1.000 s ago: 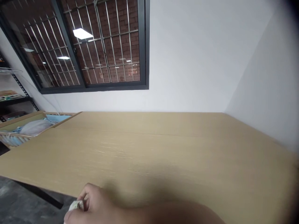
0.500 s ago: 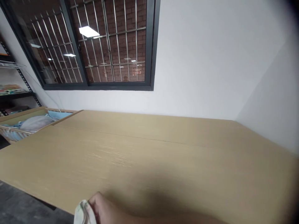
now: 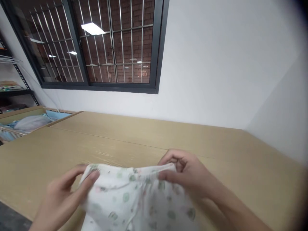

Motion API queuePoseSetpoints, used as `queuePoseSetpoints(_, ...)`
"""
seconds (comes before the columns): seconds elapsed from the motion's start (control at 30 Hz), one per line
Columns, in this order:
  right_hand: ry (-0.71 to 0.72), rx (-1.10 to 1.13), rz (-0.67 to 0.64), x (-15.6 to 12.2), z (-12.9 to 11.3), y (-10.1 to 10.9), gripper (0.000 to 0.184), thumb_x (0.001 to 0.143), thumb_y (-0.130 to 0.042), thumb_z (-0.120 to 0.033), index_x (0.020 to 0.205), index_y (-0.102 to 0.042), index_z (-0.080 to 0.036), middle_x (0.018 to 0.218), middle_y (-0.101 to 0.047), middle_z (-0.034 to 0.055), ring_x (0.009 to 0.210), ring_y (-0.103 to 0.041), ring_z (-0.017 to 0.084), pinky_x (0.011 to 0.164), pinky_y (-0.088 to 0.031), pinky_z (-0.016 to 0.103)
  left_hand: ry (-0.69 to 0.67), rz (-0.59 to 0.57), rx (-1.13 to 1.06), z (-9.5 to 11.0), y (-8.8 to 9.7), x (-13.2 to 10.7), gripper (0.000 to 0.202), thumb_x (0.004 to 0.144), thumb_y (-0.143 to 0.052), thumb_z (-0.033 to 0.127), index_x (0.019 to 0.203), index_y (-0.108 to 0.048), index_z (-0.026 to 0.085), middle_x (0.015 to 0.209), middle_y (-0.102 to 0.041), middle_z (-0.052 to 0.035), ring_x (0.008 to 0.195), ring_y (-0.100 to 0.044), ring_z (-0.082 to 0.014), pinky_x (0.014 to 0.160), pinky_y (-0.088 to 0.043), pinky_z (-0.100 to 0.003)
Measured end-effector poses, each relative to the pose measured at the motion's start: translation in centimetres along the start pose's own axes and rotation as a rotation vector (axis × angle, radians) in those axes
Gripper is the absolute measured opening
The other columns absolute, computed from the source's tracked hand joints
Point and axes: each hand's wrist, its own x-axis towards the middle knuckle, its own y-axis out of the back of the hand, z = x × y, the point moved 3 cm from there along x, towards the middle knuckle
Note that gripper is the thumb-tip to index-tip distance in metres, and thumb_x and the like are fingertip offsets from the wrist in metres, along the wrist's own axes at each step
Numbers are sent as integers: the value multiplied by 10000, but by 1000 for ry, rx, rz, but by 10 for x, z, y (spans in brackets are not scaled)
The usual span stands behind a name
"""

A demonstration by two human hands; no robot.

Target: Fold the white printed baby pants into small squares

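A pair of white pants [image 3: 134, 199] with a small green and pink print is stretched between my two hands over the table. Its gathered waistband runs along the top, with what looks like a drawstring at the front, and the lower part is cut off by the frame's bottom edge. My left hand [image 3: 64, 192] pinches the left end of the waistband, thumb on the near side. At the other end, the thumb and fingers of my right hand [image 3: 185, 173] grip the waistband's right corner. The cloth is slightly blurred by motion.
The wide wooden table [image 3: 101, 123] reaches back to the white wall [image 3: 207, 64]. A wooden bin [image 3: 21, 114] holding light blue and white cloth stands at its far left, beside a shelf rack [image 3: 18, 91]. A barred window [image 3: 103, 48] is above.
The right hand, low at the table's front with a bunched bit of cloth, has moved up and right. My left hand has come into view, and the pants are now spread between both hands.
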Motion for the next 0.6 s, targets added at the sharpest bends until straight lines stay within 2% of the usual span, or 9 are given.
queuePoseSetpoints(0.07,1,-130,30,10,5,27,395,776,-783,-542,953,-737,-191,635,-591,-21,551,-507,117,487,-376,225,-21,-105,-110,7,-33,32,361,817,-673,602,881,-709,249,841,-730,-15,770,-681,-190,655,-532,-251)
queuePoseSetpoints(0.13,2,-216,2,25,25,47,392,834,-720,-530,1034,-755,-195,760,-679,22,673,-606,164,600,-470,267,-7,-267,-167,5,-71,57,388,851,-630,597,934,-687,221,729,-666,-3,685,-621,-172,567,-457,-239)
queuePoseSetpoints(0.2,-19,-212,-27,46,58,59,393,874,-676,-480,1115,-742,-176,1012,-741,92,889,-677,232,766,-521,327,18,-459,-216,-8,-111,75,413,893,-559,599,960,-651,202,604,-551,40,554,-503,-138,492,-343,-233)
queuePoseSetpoints(0.27,-59,-281,27,69,98,66,360,879,-662,-400,1126,-731,-147,1051,-746,119,930,-687,248,801,-521,338,20,-567,-243,-26,-146,88,421,897,-525,601,890,-628,192,558,-461,65,505,-406,-119,480,-274,-240)
queuePoseSetpoints(0.33,-26,-426,117,91,132,68,314,882,-630,-336,1097,-720,-126,949,-747,105,829,-687,225,740,-516,321,9,-577,-245,-45,-175,99,409,865,-549,584,774,-602,189,585,-471,54,539,-414,-121,513,-290,-248)
queuePoseSetpoints(0.43,66,-582,205,118,165,63,225,909,-551,-282,985,-713,-146,812,-710,58,714,-644,198,676,-486,308,7,-538,-228,-70,-209,111,374,825,-578,536,686,-573,189,645,-534,22,611,-475,-144,577,-347,-269)
queuePoseSetpoints(0.53,134,-640,217,136,180,57,203,931,-497,-215,971,-692,-172,887,-714,59,819,-645,204,774,-480,320,28,-499,-206,-89,-231,119,319,841,-581,469,687,-568,189,656,-550,14,619,-497,-150,616,-385,-288)
queuePoseSetpoints(0.6,185,-688,231,145,185,56,195,939,-485,-178,980,-675,-176,984,-712,76,954,-632,215,876,-460,332,34,-472,-204,-98,-238,121,255,862,-588,417,770,-598,179,709,-581,7,657,-533,-152,667,-427,-301)
